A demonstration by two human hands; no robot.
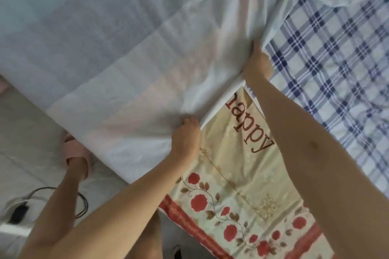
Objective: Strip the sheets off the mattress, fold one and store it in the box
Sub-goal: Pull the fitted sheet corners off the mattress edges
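"happy" in dark red letters on the cream floral sheet (237,166)

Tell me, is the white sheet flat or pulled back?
Pulled back partway. The left hand and right hand grip the edge of the white sheet, baring flowery fabric and a checked sheet.

A pink slipper (76,153) sits on a foot planted on the pale tiled floor (25,124), at the lower left of the view. Nearer the bottom left corner, a thin black cable (82,201) loops over the tiles, and a small black adapter (19,213) lies well apart from the slipper, with pale cords running beside it and a white block (12,230) just below it. A small dark object (177,252) shows at the bottom edge, too blurred to tell what it is.
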